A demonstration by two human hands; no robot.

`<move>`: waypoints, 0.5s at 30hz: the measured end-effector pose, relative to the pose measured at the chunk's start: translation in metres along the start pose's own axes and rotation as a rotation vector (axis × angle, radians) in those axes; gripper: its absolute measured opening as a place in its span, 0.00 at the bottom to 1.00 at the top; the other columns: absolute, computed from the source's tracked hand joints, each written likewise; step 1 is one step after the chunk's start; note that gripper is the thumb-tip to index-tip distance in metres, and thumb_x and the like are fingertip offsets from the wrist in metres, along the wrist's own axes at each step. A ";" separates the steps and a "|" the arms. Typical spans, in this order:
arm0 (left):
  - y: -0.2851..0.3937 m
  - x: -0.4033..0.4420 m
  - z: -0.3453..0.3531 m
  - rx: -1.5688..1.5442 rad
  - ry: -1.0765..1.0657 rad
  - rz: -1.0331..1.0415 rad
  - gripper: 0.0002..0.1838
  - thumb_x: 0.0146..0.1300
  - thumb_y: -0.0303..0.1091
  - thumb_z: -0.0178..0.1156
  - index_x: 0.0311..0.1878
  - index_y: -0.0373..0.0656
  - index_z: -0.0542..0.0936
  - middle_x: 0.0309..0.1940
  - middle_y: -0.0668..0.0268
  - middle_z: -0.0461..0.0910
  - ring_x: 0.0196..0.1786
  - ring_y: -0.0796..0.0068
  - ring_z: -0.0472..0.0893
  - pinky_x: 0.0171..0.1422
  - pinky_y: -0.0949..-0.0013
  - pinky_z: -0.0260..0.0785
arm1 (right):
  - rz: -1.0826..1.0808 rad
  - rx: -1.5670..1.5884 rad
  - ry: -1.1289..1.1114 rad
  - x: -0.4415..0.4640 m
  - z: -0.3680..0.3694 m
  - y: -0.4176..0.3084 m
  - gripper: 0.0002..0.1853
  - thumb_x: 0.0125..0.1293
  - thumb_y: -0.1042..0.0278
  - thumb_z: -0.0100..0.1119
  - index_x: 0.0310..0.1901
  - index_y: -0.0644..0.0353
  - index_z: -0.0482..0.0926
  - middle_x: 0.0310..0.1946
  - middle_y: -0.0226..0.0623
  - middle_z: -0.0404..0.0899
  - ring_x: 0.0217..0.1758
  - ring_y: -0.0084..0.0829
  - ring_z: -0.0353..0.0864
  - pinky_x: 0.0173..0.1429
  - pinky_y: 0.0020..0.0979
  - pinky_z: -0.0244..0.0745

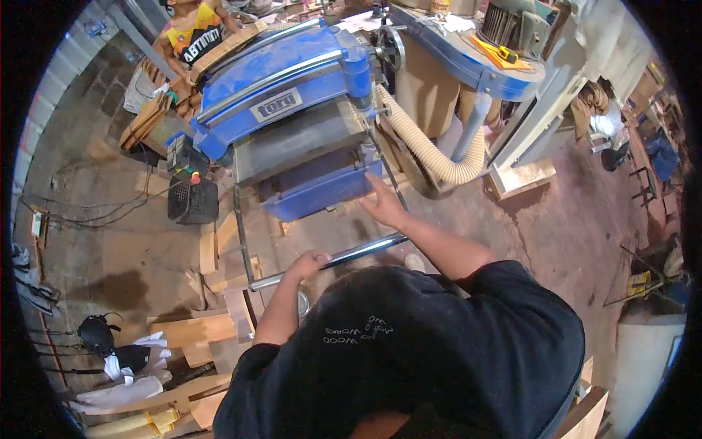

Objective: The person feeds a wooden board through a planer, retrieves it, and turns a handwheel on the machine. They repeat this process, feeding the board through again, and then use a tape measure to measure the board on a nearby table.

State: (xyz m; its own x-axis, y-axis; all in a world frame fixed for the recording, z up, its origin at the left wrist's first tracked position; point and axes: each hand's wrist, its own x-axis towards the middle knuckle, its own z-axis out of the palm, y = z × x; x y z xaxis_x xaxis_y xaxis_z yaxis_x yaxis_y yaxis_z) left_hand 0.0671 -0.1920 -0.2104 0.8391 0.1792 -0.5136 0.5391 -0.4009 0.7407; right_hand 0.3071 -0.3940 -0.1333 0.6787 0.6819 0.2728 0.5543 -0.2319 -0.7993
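A blue thickness planer (285,110) marked "torq" stands in front of me, with its flat grey bed (303,143) facing my side. A shiny metal roller (365,249) spans the frame that extends from the bed toward me. My left hand (310,264) is over the roller's left half, its fingers curled; whether they grip the roller is hidden. Farther forward, my right hand (384,205) has its fingers apart beside the blue lower body (318,192) of the planer, holding nothing. I cannot tell whether its fingertips touch the body.
Behind the planer, another person (194,36) is beside a wooden board (228,50). A ribbed hose (424,150) curves down from the blue-edged machine table (504,82) at right. A black crate (192,201), cables and wood offcuts (194,329) lie to the left.
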 end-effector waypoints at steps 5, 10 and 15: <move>-0.005 -0.003 -0.003 -0.036 -0.022 0.086 0.16 0.64 0.42 0.60 0.45 0.38 0.81 0.37 0.65 0.82 0.42 0.75 0.77 0.50 0.69 0.69 | 0.028 0.007 -0.025 0.000 0.007 -0.003 0.36 0.61 0.58 0.62 0.67 0.64 0.59 0.65 0.55 0.62 0.70 0.48 0.60 0.72 0.39 0.55; -0.018 -0.003 0.003 -0.129 0.145 -0.029 0.15 0.61 0.42 0.61 0.42 0.38 0.82 0.36 0.63 0.83 0.40 0.73 0.79 0.49 0.68 0.70 | 0.052 0.062 -0.123 0.012 -0.003 -0.004 0.38 0.59 0.60 0.64 0.66 0.67 0.58 0.62 0.58 0.65 0.67 0.49 0.65 0.70 0.38 0.59; -0.017 -0.005 0.013 -0.159 0.361 -0.010 0.15 0.57 0.42 0.62 0.40 0.39 0.82 0.35 0.59 0.83 0.39 0.69 0.80 0.48 0.66 0.71 | 0.139 0.153 -0.219 0.038 -0.012 0.003 0.37 0.62 0.56 0.62 0.68 0.63 0.59 0.63 0.55 0.65 0.68 0.44 0.65 0.70 0.36 0.59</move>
State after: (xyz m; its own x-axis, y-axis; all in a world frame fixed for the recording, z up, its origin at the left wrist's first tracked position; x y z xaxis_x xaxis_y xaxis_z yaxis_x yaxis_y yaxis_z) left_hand 0.0529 -0.1976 -0.2258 0.7904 0.4982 -0.3565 0.5279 -0.2586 0.8089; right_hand 0.3406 -0.3778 -0.1191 0.6138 0.7881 0.0463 0.3727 -0.2376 -0.8970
